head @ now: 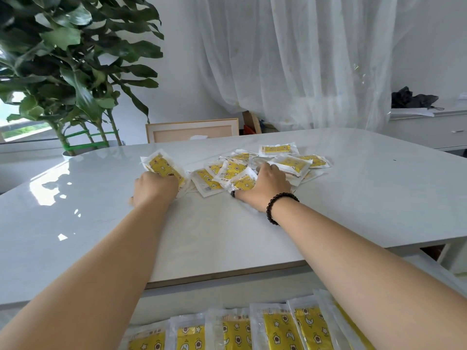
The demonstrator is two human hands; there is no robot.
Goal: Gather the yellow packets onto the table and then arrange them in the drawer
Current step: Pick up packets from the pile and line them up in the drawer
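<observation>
A glossy white table (227,236) fills the middle of the frame, sheer curtains (303,59) behind it. At centre, yellow packets (290,162) lie in a loose heap. The left hand (154,189) grips a small stack of packets (164,166); its fingers are hidden. The right hand (265,188) curls over a packet (240,181) at the heap's edge. Along the bottom edge, a row of packets (252,329) is cut off by the frame.

My left hand (154,189) hides its own fingers and the held packet's (165,168) lower end. The drawer packets (278,329) run off the frame's bottom edge.
</observation>
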